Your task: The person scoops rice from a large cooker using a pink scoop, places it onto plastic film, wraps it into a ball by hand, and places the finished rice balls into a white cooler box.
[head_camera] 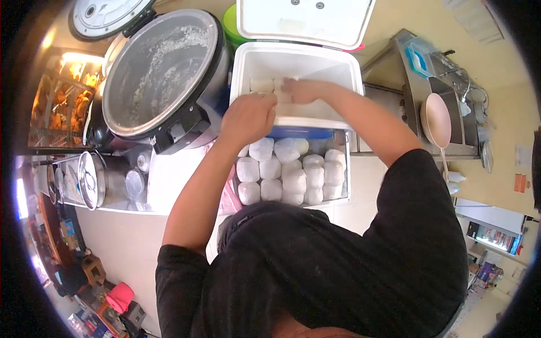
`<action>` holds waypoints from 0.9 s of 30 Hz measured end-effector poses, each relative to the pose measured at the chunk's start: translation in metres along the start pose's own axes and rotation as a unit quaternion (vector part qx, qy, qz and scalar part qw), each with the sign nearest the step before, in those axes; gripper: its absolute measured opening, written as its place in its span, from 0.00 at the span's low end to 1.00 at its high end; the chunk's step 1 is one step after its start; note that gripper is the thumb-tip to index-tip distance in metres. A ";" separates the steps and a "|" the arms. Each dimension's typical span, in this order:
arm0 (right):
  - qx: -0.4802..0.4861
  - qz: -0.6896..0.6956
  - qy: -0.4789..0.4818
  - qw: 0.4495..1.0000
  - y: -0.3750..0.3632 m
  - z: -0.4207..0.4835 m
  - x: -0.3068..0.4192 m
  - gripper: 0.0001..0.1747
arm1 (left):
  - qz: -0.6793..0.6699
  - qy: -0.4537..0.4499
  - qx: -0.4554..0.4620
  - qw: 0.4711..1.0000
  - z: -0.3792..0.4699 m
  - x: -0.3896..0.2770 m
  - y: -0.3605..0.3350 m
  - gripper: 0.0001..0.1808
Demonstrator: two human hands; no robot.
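A white cooler box (355,67) stands before me with its lid (304,21) raised. Several pale packets (262,84) lie along its bottom left. My right hand (305,90) reaches inside over these packets, blurred, its fingers stretched to the left. At the front left rim, my left hand (251,115) has its fingers bent over into the box; the fingertips are hidden, so I cannot tell whether they hold anything. Below the cooler, many white wrapped bundles (270,168) sit in rows on a metal surface, some stacked.
A large pot with a dusty white residue (169,72) stands open close to the cooler's left. A lidded steel pot (95,181) is farther left, with a lit food display case (63,101) behind. Right stands a steel sink (448,105) with a pale frying pan (436,120).
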State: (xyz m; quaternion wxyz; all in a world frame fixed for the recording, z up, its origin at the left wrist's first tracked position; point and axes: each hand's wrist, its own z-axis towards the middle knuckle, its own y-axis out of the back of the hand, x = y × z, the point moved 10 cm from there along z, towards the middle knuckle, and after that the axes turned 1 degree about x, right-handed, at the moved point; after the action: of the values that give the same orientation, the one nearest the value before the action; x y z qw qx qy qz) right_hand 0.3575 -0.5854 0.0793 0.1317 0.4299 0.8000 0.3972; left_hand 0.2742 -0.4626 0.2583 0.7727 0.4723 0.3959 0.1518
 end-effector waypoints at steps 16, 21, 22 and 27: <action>-0.411 0.540 -0.206 0.705 -0.129 -0.305 0.097 0.28 | -0.224 -0.120 -0.164 0.953 -0.073 -0.037 0.007 0.09; -0.325 0.385 -0.188 0.843 -0.175 -0.258 0.066 0.41 | -0.153 -0.038 0.142 0.977 -0.130 -0.060 -0.154 0.31; -0.293 0.362 -0.161 0.870 -0.178 -0.243 0.065 0.43 | -0.140 -0.017 0.190 0.972 -0.135 -0.055 -0.179 0.36; -0.120 0.247 -0.147 0.950 -0.203 -0.192 0.061 0.54 | -0.094 0.073 0.311 0.943 -0.136 -0.032 -0.230 0.49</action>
State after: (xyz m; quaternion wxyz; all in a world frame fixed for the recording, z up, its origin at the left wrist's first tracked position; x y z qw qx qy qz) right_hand 0.0970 -0.7010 0.0596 0.1958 0.6487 0.5869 0.4431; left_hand 0.1187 -0.5156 0.0450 0.5671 0.6373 0.5214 -0.0180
